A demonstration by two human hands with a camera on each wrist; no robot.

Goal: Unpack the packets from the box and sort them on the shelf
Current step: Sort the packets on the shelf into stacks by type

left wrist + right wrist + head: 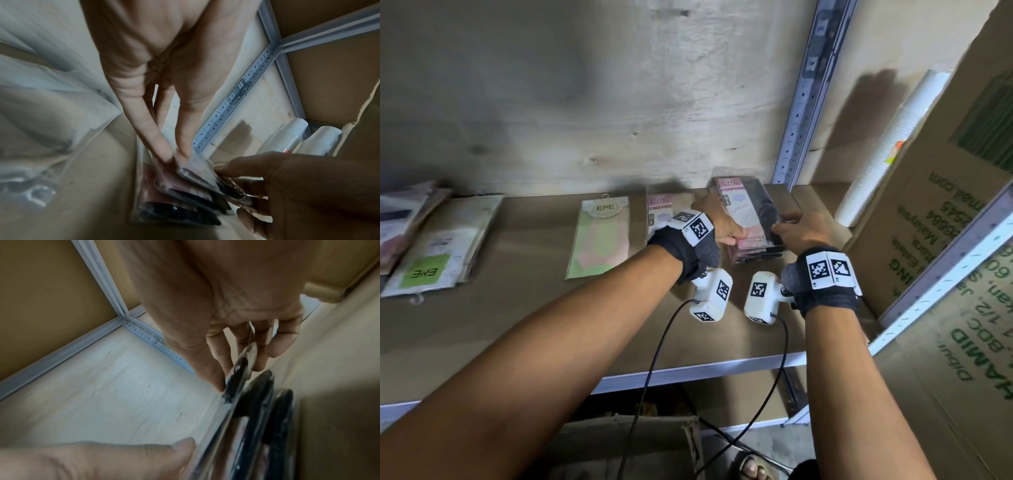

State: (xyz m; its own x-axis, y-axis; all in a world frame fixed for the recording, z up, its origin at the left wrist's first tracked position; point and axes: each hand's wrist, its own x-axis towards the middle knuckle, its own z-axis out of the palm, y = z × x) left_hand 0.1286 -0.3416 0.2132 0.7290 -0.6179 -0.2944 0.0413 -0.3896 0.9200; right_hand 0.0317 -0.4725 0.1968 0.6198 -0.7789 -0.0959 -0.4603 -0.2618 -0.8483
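A stack of pink-and-black packets (748,219) rests on the brown shelf (534,325) near its right rear corner. My left hand (729,236) grips the stack's left front edge. In the left wrist view its thumb and finger pinch the top packets (197,175). My right hand (787,222) holds the stack's right front corner, thumb on top; in the right wrist view thumb and fingers pinch the packets (240,386) edge-on. A green packet (601,236) lies flat to the left, and a pink packet (659,209) lies half hidden behind my left wrist.
More packets (438,246) are piled at the shelf's left end. A grey upright post (804,102) stands behind the stack. Sleeves of white cups (887,150) and a large printed carton (945,222) crowd the right. An open cardboard box (626,445) sits on the floor below.
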